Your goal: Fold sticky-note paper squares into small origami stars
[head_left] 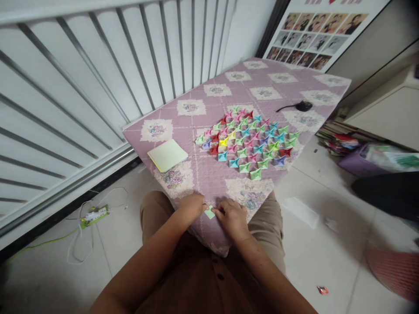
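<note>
A small piece of light green paper (210, 213), partly folded, lies at the near corner of the cloth-covered table between my hands. My left hand (193, 207) pinches its left side with the fingertips. On the other side, my right hand (231, 216) grips the paper's right edge between thumb and curled fingers. Beyond them, many small folded paper pieces (242, 152) in green, pink, blue, red and yellow stand in rows. A stack of square paper sheets (168, 155), pale green on top, rests to the left.
The purple floral tablecloth (209, 168) covers the table. A black object with a cable (303, 106) lies at its right. White railings (124, 56) run along the left. On the floor are a power strip (94, 216) and a purple bin (358, 162).
</note>
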Tool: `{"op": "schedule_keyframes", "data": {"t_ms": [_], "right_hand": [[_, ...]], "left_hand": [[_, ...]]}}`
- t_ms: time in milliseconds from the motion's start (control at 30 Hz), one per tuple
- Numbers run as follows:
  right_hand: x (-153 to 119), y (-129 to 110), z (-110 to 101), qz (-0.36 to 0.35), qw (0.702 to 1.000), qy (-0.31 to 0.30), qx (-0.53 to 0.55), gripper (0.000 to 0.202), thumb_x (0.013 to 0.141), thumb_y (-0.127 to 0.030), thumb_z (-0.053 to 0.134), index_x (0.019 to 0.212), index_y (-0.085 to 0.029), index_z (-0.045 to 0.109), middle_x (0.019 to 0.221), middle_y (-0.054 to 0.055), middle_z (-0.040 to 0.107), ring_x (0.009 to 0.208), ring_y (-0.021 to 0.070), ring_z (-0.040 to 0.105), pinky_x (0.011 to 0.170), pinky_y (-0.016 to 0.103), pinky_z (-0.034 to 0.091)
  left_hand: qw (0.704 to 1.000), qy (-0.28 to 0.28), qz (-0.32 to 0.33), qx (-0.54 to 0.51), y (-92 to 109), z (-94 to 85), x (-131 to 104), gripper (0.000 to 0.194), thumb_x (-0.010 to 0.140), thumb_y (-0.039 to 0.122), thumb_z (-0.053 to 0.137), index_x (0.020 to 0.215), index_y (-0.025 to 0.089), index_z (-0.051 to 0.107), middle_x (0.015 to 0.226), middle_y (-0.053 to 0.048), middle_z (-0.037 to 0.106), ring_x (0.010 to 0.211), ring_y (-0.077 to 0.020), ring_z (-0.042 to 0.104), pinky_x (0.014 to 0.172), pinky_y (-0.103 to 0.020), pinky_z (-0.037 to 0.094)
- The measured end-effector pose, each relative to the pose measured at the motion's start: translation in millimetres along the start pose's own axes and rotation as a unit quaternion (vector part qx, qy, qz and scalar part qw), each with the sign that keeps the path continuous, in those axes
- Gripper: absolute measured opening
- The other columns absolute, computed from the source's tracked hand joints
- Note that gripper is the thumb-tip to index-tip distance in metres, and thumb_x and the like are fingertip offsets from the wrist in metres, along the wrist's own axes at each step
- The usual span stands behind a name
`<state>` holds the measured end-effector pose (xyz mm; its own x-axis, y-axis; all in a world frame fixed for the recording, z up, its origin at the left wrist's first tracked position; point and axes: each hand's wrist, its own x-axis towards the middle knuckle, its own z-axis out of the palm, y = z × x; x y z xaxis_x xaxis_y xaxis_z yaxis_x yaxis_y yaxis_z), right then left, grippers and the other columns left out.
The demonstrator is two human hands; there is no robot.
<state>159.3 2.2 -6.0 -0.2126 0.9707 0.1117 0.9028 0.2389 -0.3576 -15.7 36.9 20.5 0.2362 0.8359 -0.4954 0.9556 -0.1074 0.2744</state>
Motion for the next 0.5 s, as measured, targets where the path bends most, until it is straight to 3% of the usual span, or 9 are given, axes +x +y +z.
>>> {"op": "schedule_keyframes", "data": {"t_ms": [100,267,500], "right_hand": [[-4.6,-1.3,2.5,-0.018,0.999,0.02,0.029,0.014,0.083,-0.033,0.063,0.075,-0.022,0.063,0.081,0.002,0.064,0.082,0.0195,0.053,0.073,0.033,0.026],[-11.5,1.4,6.9,-0.115,0.989,0.019,0.09,0.01,0.085,-0.023,0.059,0.091,-0.025,0.067,0.097,0.004,0.066,0.091,0.0204,0.053,0.081,0.035,0.03],[-6.7,13.5,1.9,-0.16,0.98,-0.046,0.109,0.029,0.08,-0.02,0.064,0.108,-0.024,0.064,0.11,0.006,0.064,0.103,0.0229,0.055,0.086,0.037,0.034]], "left_hand": [[0.999,0.032,-0.003,-0.003,1.4,3.9,-7.9,0.028,0.086,0.044,0.052,0.094,0.022,0.067,0.093,-0.007,0.07,0.086,-0.0249,0.065,0.071,-0.032,0.046],[0.996,0.091,0.006,-0.013,3.2,13.8,-22.9,0.021,0.09,0.037,0.049,0.097,0.023,0.063,0.098,-0.004,0.067,0.092,-0.0218,0.061,0.08,-0.033,0.043],[0.98,0.15,0.125,-0.018,-6.7,30.1,-33.3,0.025,0.093,0.029,0.044,0.109,0.03,0.063,0.106,-0.002,0.06,0.097,-0.0192,0.055,0.085,-0.032,0.04]]}}
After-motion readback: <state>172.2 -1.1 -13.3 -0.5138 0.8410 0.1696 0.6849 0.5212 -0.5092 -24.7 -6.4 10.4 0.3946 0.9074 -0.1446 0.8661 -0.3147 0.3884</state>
